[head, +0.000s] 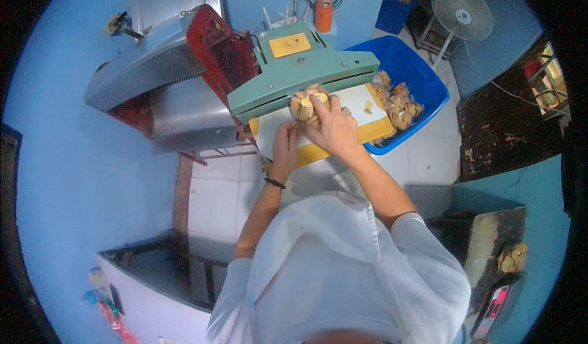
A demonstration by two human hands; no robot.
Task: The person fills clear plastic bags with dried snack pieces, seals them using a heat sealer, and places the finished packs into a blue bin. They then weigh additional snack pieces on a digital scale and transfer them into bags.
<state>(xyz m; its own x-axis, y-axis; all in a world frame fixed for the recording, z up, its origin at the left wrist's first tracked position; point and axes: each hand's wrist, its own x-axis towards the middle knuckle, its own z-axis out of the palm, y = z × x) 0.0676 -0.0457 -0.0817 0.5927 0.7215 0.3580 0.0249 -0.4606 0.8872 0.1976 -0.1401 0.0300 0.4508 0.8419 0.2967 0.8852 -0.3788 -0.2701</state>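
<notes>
A clear plastic bag of chips (303, 111) with a yellow label lies on the white shelf (271, 138) of a green bag sealer (301, 71), close to its jaw. My right hand (339, 130) grips the bag from above, its fingers over the label and far side. At the bag's near left corner is my left hand (286, 144), fingertips drawn together; whether they pinch the plastic is hidden. A dark bracelet (274, 183) circles my left wrist. Yellow tape (377, 129) covers the shelf's near edge, and a few chip bits (368, 107) lie right of my right hand.
A blue plastic tub (429, 84) holding bagged chips (400, 107) stands right of the sealer. Left is a metal machine (193, 110) with a red frame. Behind stand a fan (461, 13) and an orange flask (324, 13). A digital scale (496, 302) sits at lower right.
</notes>
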